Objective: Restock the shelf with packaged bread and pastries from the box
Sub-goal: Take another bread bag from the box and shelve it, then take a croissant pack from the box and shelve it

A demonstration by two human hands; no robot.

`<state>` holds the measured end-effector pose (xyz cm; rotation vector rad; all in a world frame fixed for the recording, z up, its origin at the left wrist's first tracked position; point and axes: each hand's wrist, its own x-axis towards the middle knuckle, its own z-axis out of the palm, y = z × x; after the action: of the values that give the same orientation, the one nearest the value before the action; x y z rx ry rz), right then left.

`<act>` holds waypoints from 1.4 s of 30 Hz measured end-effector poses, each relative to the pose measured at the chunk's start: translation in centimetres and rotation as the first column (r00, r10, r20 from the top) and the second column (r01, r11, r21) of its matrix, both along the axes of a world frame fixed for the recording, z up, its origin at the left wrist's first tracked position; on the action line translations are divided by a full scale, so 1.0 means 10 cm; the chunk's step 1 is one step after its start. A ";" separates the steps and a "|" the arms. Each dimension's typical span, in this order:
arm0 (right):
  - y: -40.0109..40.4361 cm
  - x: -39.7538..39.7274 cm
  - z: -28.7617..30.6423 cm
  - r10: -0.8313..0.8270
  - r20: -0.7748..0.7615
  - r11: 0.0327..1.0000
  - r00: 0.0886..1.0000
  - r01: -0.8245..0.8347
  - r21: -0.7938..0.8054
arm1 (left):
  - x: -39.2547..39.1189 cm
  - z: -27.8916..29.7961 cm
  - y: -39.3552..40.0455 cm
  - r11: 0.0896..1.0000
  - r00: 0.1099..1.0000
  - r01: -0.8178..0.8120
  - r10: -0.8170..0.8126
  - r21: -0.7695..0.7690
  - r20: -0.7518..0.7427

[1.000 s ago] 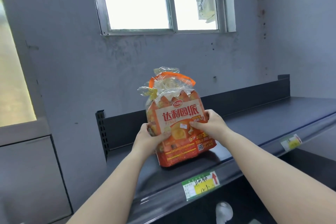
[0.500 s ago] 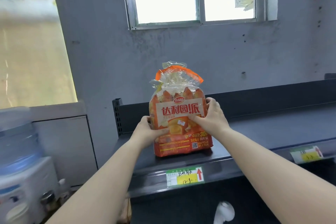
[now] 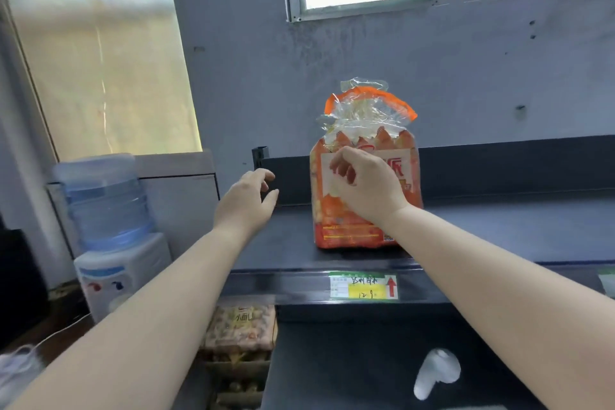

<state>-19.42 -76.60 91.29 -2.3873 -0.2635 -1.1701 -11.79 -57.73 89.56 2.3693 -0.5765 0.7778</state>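
Orange pastry bag: upright on the dark shelf near its left end, clear gathered top with orange band uppermost, set above the green-and-yellow price tag on the shelf's front edge. Right hand: in front of the bag's label, fingers loosely curled and holding nothing; contact with the bag cannot be told. Left hand: in the air left of the bag, apart from it, fingers relaxed and slightly spread; water dispenser stands far left.
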 end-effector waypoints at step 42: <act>6.69 0.94 -2.79 0.381 -0.888 0.301 0.257 -0.943 -0.144 | -1.14 -2.58 6.09 0.532 0.177 -0.814 0.611 0.235 -0.771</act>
<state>-10.06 -9.68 63.35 -2.4365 -1.6014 0.5405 -23.15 3.19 63.76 2.3294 1.1059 -0.0183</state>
